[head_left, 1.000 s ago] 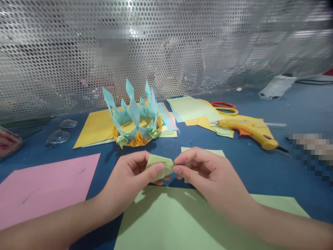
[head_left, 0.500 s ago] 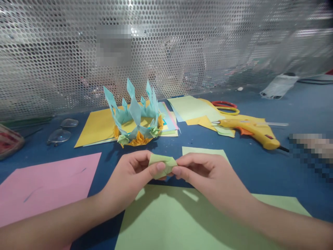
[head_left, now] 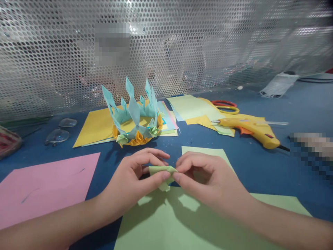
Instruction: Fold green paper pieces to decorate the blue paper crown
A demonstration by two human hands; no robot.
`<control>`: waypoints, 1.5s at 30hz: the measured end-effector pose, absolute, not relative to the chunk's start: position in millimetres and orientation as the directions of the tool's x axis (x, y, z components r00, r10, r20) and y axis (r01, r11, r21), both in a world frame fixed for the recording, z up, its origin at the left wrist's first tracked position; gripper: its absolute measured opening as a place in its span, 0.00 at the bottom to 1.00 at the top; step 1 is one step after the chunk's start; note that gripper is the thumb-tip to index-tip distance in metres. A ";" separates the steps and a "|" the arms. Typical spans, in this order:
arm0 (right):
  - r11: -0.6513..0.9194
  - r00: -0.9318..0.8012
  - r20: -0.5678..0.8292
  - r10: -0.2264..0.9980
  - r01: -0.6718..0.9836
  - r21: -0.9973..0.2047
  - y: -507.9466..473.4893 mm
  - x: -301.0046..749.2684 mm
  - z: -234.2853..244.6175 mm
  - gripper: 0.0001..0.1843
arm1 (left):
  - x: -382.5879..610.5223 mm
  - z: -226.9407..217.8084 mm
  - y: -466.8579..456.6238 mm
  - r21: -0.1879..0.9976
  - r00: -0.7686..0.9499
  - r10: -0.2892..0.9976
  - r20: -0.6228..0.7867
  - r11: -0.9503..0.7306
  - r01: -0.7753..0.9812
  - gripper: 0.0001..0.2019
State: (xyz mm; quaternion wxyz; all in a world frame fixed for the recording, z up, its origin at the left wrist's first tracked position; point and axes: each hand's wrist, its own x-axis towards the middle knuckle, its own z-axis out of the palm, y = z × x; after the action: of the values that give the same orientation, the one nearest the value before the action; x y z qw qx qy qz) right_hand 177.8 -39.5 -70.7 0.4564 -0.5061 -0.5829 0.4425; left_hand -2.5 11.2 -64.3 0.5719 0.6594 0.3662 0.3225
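Observation:
A small folded piece of light green paper point(head_left: 160, 169) is held just above a large green sheet point(head_left: 182, 222). My left hand point(head_left: 137, 173) grips its left part, with the thumb along the near side and the fingers behind. My right hand point(head_left: 201, 173) pinches its right corner between thumb and forefinger. Beyond my hands stands a blue paper crown point(head_left: 134, 111) with pointed spikes, trimmed with orange and green folded paper pieces around its lower edge.
Pink paper point(head_left: 52, 184) lies at the left, below eyeglasses point(head_left: 58, 136). A yellow glue gun point(head_left: 249, 128) and red- and yellow-handled scissors point(head_left: 225, 104) rest on paper sheets at the right. A white face mask point(head_left: 279, 85) lies farther back, near a perforated metal screen point(head_left: 182, 45).
The folded green paper has tilted, so its top edge faces me more. My left fingers have lifted and stretched out behind it, and the left thumb has shifted right.

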 end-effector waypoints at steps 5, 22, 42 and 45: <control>0.163 -0.071 0.150 0.986 0.247 -0.955 -40.8 179.9 -70.2 0.07 | -1.3 -64.2 9.2 0.977 0.580 0.813 -0.054 -0.076 0.198 0.08; 0.391 -0.102 0.379 0.920 0.337 -0.857 -45.3 180.3 -73.5 0.06 | -2.7 -63.7 15.6 0.983 0.496 0.853 -0.165 0.184 0.010 0.09; 0.363 -0.146 0.333 0.932 0.338 -0.868 -40.8 181.3 -72.2 0.11 | -3.2 -68.1 17.6 0.963 0.523 0.826 -0.211 0.266 -0.031 0.10; 0.334 -0.161 0.298 0.941 0.286 -0.898 -39.7 181.5 -72.1 0.13 | -1.4 -66.2 16.9 0.960 0.514 0.831 -0.215 0.275 -0.042 0.11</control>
State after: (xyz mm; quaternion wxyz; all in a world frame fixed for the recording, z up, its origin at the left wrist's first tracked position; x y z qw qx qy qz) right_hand 181.5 -39.7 -72.1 0.4608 -0.4551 -0.6742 0.3551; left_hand -1.4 16.9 -66.2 0.7010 0.5152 0.3825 0.3113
